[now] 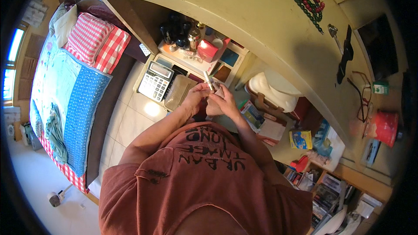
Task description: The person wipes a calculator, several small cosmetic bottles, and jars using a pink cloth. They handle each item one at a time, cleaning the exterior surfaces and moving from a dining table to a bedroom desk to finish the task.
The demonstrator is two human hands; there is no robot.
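My left hand (pixel 197 95) and my right hand (pixel 225 101) meet in front of my chest. A slim white tube (pixel 208 79) with a shiny band near its lower end stands up between my fingertips, pinched by my left hand. My right hand grips a beige cloth (pixel 214 107), which hangs below its fingers; its fingertips lie close to the tube. Just left of my hands, a brown zippered pouch (pixel 179 92) lies beside a large white calculator (pixel 156 81). Beyond the tube, a brown wallet-like item (pixel 223 73) rests in an open drawer (pixel 240 62).
A pale shelf edge (pixel 228 29) arches over the drawer. Behind it stand a red box (pixel 209 50) and dark bottles (pixel 176 32). To the right are a white bag (pixel 270 88), a yellow box (pixel 300 139) and eyeglasses (pixel 363 107). A bed (pixel 85 98) stands left.
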